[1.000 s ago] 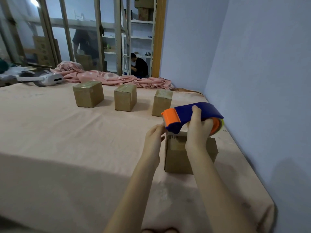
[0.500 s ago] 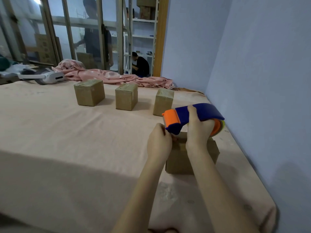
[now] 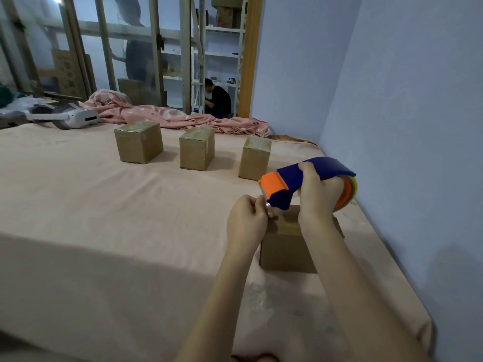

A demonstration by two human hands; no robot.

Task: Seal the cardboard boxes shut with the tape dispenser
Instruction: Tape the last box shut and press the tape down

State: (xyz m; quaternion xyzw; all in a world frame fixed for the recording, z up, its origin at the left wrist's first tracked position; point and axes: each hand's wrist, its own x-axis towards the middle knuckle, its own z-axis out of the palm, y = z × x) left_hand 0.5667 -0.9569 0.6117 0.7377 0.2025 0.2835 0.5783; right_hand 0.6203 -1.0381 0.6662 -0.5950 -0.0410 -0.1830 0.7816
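Right hand grips the blue and orange tape dispenser, fingers wrapped over its top, held above the near cardboard box. Left hand sits at 9 o'clock of the dispenser's mouth, fingers curled and pinching at the tape end; the tape itself is too thin and glossy to make out clearly. The near box's top is largely hidden behind both hands and the dispenser, so the state of its flaps cannot be told. The tape roll is partly covered by the right palm.

Count: four boxes on the pink-covered surface. Three stand in a row at 11 to 12 o'clock of the hands: left box, middle box, right box. One dispenser. A white headset lies at far 10 o'clock, its strap end indistinct.
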